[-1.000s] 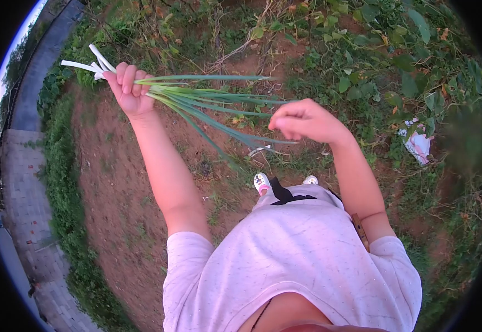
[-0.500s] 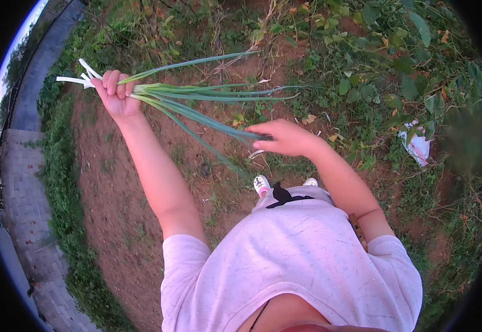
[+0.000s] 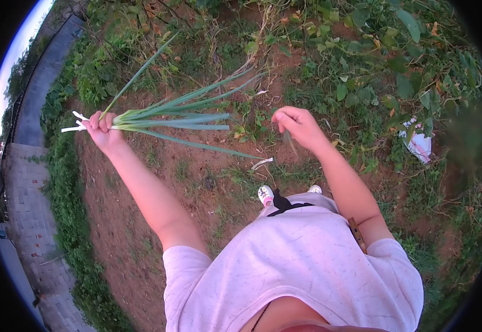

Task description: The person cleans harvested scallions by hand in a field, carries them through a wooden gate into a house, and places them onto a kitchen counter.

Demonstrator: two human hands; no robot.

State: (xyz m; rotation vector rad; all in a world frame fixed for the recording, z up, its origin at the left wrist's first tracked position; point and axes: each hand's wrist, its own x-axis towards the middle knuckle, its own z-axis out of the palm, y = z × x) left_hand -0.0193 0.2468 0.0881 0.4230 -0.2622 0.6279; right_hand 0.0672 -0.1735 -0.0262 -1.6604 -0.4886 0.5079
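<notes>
My left hand (image 3: 106, 133) is wrapped round a bunch of green onions (image 3: 163, 113) near their white ends, which stick out at the left. The long green leaves fan out to the right, and one leaf points steeply up. Two of the leaves end in blunt tips. Apart from the bunch, to its right, my right hand (image 3: 297, 126) is closed, fingers curled, with a thin dark leaf piece (image 3: 290, 143) hanging below it. A pale strip (image 3: 262, 162) lies on the soil under the leaf tips.
Leafy plants and vines (image 3: 362, 83) grow at the upper right, beside a white and pink bag (image 3: 418, 145). Brown soil (image 3: 124, 221) lies below my left arm. A green hedge row (image 3: 66, 205) borders a paved path (image 3: 30, 205) at the left. My shoes (image 3: 265, 193) stand on the ground.
My left hand has moved left and down with the onions, whose leaves have spread. My right hand has left the leaf tips, first going left, then back right, and now holds a leaf piece.
</notes>
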